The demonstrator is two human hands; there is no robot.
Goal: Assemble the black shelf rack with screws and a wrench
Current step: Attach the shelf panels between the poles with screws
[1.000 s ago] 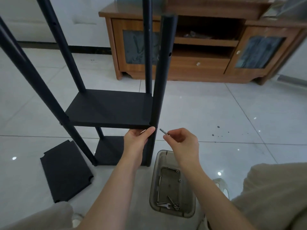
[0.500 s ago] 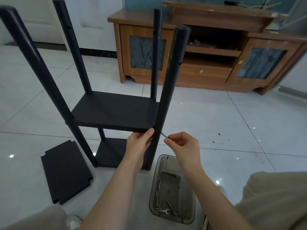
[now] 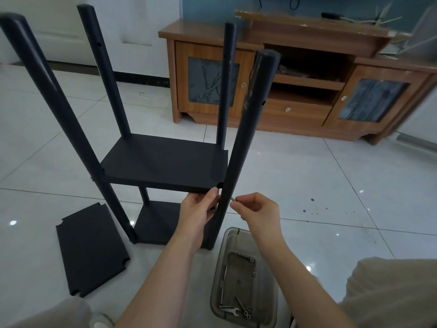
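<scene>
Head: screw (image 3: 233,199) near-level, tip toward post (image 3: 238,147)

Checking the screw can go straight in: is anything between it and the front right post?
Nothing visible. The screw, pinched in the right hand, has its tip at the front right post; the left hand holds the middle shelf on its other side.

Right hand (image 3: 257,205) pinching screw (image 3: 232,199), black shelf rack (image 3: 165,162)

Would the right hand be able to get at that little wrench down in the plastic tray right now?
Probably yes. The tray is open-topped and sits near the right hand, with nothing over the wrench. But that hand pinches a screw at the post, so it isn't free.
</scene>
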